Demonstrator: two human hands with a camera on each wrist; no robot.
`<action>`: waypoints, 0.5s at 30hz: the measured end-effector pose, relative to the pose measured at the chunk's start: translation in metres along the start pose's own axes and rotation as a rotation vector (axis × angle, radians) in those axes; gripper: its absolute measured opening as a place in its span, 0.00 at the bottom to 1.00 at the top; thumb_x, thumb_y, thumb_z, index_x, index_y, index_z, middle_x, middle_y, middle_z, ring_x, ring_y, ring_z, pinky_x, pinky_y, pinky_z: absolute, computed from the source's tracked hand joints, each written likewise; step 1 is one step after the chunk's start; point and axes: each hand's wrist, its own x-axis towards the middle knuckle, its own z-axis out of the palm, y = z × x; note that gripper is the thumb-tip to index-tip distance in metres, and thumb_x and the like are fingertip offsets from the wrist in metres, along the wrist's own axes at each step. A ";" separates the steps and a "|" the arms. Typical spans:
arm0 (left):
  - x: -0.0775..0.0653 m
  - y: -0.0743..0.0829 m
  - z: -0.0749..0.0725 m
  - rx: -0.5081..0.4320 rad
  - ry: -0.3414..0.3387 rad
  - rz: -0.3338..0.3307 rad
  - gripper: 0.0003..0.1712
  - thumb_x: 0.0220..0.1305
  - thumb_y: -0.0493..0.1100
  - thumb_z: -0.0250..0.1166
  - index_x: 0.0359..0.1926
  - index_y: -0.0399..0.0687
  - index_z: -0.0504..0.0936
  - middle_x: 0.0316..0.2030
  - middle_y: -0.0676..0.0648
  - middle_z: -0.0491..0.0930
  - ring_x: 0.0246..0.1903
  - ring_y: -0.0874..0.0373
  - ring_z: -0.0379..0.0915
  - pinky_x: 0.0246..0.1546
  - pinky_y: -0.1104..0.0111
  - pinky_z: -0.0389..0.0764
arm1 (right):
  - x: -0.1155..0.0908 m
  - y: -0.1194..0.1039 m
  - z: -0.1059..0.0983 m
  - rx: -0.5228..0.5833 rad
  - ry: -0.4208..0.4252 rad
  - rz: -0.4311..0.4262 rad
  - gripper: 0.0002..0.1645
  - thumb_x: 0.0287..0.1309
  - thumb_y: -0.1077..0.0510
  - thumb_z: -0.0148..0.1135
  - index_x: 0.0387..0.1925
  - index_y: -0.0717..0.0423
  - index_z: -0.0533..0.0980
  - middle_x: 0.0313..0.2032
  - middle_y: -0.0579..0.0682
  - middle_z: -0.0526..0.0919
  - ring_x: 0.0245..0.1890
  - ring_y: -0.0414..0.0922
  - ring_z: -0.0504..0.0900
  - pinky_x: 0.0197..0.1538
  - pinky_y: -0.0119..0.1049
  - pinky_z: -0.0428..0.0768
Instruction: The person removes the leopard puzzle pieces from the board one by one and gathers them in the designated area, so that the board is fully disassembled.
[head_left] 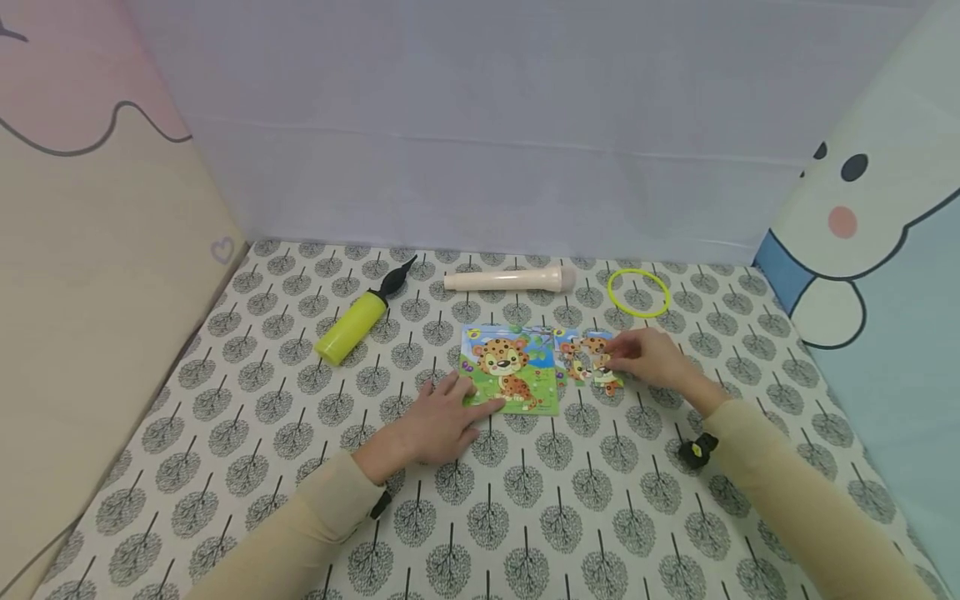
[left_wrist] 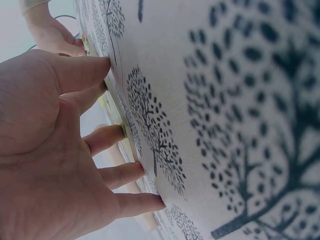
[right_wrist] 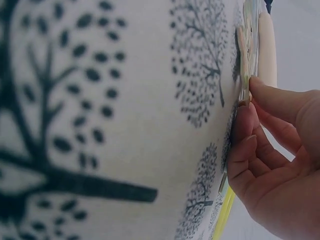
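A square picture board [head_left: 501, 367] with a spotted leopard cub lies on the patterned cloth. My left hand [head_left: 442, 419] rests at its lower left corner, fingers spread and mostly straight; in the left wrist view the fingertips [left_wrist: 132, 170] touch the board's edge and the cloth. Just right of the board lie several loose jigsaw pieces [head_left: 572, 358] with the same cub picture. My right hand [head_left: 654, 358] pinches one jigsaw piece [right_wrist: 244, 62] between thumb and fingers, seen edge-on in the right wrist view. The fingers partly hide that piece in the head view.
Behind the board lies a pale toy microphone [head_left: 502, 280]. A yellow hand pump [head_left: 352, 327] with a black nozzle is at the back left, and a yellow ring [head_left: 639, 313] at the back right. Fabric walls [head_left: 480, 125] enclose the back and sides of the cloth-covered table [head_left: 555, 517].
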 end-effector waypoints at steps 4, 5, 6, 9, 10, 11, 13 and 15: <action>0.000 0.000 0.001 0.001 0.000 0.001 0.32 0.71 0.55 0.50 0.73 0.70 0.55 0.65 0.42 0.59 0.68 0.35 0.44 0.60 0.36 0.53 | -0.001 -0.001 0.001 0.005 0.013 -0.005 0.14 0.57 0.56 0.68 0.43 0.59 0.81 0.33 0.48 0.83 0.33 0.45 0.81 0.37 0.44 0.80; 0.001 -0.001 0.001 0.003 0.000 0.001 0.32 0.71 0.56 0.50 0.73 0.70 0.55 0.65 0.43 0.59 0.68 0.35 0.44 0.60 0.36 0.53 | -0.001 0.000 0.001 0.006 0.019 -0.008 0.14 0.57 0.56 0.68 0.43 0.59 0.82 0.33 0.48 0.83 0.33 0.45 0.81 0.38 0.44 0.80; 0.001 -0.001 0.001 0.004 0.001 0.002 0.32 0.71 0.56 0.50 0.73 0.70 0.55 0.64 0.43 0.59 0.68 0.36 0.44 0.60 0.36 0.54 | -0.001 0.000 0.001 0.007 0.026 -0.008 0.14 0.57 0.56 0.68 0.43 0.59 0.82 0.33 0.48 0.84 0.34 0.45 0.81 0.38 0.44 0.80; 0.001 -0.001 0.001 0.005 0.002 0.000 0.31 0.71 0.56 0.51 0.73 0.70 0.55 0.64 0.43 0.60 0.68 0.36 0.44 0.59 0.36 0.54 | 0.000 0.000 0.002 0.014 0.050 0.003 0.12 0.58 0.56 0.67 0.42 0.59 0.82 0.34 0.49 0.84 0.34 0.46 0.81 0.39 0.44 0.80; 0.001 0.000 0.001 0.005 0.002 0.000 0.31 0.71 0.55 0.51 0.73 0.70 0.55 0.64 0.43 0.60 0.68 0.36 0.44 0.59 0.36 0.54 | 0.001 -0.001 0.002 0.019 0.054 0.007 0.12 0.59 0.56 0.67 0.42 0.59 0.81 0.34 0.49 0.84 0.34 0.46 0.81 0.39 0.44 0.80; 0.001 -0.001 0.001 0.004 0.003 -0.001 0.31 0.71 0.55 0.51 0.73 0.70 0.56 0.64 0.43 0.60 0.68 0.36 0.44 0.59 0.36 0.54 | 0.002 -0.002 0.002 0.018 0.061 0.004 0.11 0.59 0.57 0.66 0.41 0.59 0.81 0.34 0.49 0.84 0.34 0.46 0.81 0.39 0.44 0.80; 0.001 0.000 0.000 -0.001 0.002 -0.001 0.31 0.71 0.55 0.51 0.73 0.70 0.56 0.64 0.43 0.60 0.68 0.36 0.44 0.59 0.36 0.54 | 0.005 -0.005 0.004 0.019 0.068 0.000 0.10 0.59 0.57 0.66 0.40 0.58 0.82 0.33 0.48 0.84 0.33 0.45 0.80 0.38 0.42 0.79; 0.001 0.000 0.000 -0.005 0.001 -0.001 0.31 0.71 0.55 0.51 0.73 0.70 0.56 0.64 0.43 0.60 0.68 0.36 0.44 0.59 0.36 0.54 | 0.008 -0.009 0.007 0.025 0.063 -0.018 0.09 0.59 0.57 0.66 0.40 0.58 0.82 0.33 0.47 0.83 0.32 0.44 0.80 0.37 0.41 0.79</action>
